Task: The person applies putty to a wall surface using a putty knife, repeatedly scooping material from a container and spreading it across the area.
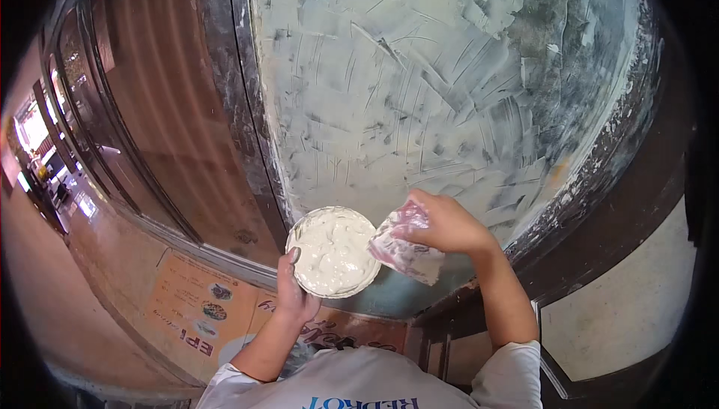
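Observation:
My left hand (295, 294) grips a round bowl (346, 295) from its near left side, with the thumb over the rim. Thick off-white putty (333, 248) fills it, its surface lumpy and wet. Just right of the bowl, my right hand (451, 225) is closed on a flat putty scraper (407, 253), pinkish and heavily smeared with putty. The scraper's left corner is close to the rim; whether they touch I cannot tell. Behind both hands rises a wall panel (419, 109) coated with uneven pale putty and crossed by scrape marks. Dark patches show at its upper right.
Dark, putty-spattered frames (232, 72) border the panel. Brown sliding panels (150, 79) stand at the left, beside a passage with a shiny floor (90, 199). An orange printed sheet (183, 300) lies low on the left. A pale panelled door (614, 304) is at the lower right.

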### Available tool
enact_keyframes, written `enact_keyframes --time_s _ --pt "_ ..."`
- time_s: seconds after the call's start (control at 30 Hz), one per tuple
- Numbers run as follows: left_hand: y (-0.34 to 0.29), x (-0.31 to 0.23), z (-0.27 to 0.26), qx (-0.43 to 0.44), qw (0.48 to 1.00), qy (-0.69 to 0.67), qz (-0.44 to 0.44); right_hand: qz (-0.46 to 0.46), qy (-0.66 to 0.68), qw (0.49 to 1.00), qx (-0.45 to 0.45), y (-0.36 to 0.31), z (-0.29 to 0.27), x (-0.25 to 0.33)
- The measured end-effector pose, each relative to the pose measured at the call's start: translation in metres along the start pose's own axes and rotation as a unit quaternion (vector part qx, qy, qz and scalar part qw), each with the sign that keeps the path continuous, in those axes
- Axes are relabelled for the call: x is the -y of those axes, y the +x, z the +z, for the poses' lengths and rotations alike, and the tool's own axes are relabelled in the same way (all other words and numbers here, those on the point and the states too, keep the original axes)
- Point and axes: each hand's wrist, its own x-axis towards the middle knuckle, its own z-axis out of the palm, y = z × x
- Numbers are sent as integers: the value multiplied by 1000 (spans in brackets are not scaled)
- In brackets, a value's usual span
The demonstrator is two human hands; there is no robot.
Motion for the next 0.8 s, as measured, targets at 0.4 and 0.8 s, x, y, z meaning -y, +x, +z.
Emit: enact_keyframes --time_s 0.4,0.8 --pt "-9 -4 1 26 1000 12 14 -71 -177 981 38 24 4 44" --pt "-9 -10 -9 11 1000 -6 6 -73 -247 966 29 36 -9 65"
